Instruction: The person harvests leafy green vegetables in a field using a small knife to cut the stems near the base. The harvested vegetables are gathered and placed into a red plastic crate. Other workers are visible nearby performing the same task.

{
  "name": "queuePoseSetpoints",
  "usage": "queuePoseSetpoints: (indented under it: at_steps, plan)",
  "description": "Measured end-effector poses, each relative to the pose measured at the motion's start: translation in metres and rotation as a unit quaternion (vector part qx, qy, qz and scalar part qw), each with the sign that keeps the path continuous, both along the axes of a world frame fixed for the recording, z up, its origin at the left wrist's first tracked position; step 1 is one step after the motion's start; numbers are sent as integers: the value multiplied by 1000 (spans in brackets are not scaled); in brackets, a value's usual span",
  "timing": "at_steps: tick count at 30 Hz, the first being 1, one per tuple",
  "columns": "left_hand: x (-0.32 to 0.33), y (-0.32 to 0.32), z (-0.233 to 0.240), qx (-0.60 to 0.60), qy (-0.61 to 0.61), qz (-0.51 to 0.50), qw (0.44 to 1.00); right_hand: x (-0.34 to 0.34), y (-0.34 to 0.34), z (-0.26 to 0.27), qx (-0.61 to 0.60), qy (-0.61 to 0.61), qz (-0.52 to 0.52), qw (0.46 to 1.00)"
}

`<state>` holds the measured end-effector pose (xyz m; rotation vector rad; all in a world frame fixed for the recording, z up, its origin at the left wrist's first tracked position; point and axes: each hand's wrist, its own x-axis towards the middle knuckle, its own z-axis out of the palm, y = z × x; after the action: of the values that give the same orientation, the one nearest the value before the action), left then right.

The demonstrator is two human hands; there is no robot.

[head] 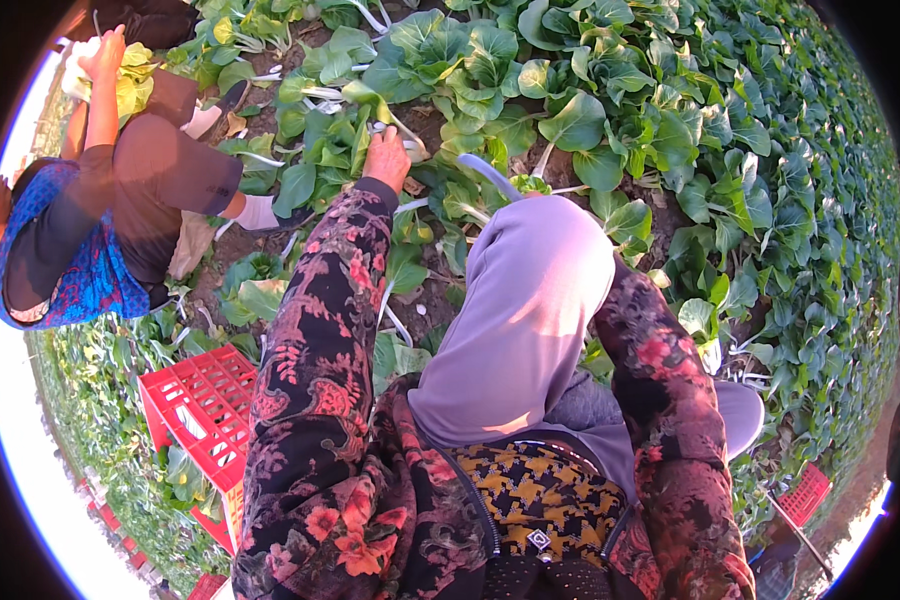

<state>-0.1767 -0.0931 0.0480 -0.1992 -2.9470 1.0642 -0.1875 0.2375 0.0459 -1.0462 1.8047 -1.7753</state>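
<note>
My left hand point(387, 159) is closed around the pale stalk of a leafy green point(361, 142), which looks like bok choy. Its broad leaves hang to the left of my fingers, just above the soil. Most of my right hand point(531, 195) is hidden behind my raised knee; only a bit of the fingers shows. From beside it a curved, bluish-grey blade point(490, 176), apparently of a sickle, reaches up and left among the plants. Cut greens point(259, 159) with white stalks lie on the ground left of my left hand.
Dense rows of standing greens point(765, 187) fill the right side. A red plastic crate point(202, 401) is at my left, with leaves visible in it. Another person point(82, 217) sits at upper left, holding yellowish leaves point(135, 79). A second red crate point(804, 495) stands lower right.
</note>
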Motion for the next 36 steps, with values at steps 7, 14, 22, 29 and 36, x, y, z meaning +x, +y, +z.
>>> queuePoseSetpoints:
  at_steps: [7,14,22,29,36]
  plan:
    - [40,12,-14,66,85,49,993,-6,-106,2,350,95,-106,926]
    - [57,4,-27,180,80,89,976,-15,-156,-21,457,161,-93,870]
    - [59,6,-21,209,84,95,970,-16,-179,-40,478,219,-75,847]
    - [53,3,-17,216,25,129,967,-13,-175,-50,504,222,-54,833]
    - [57,12,18,328,55,121,935,-3,-140,-46,479,103,2,872]
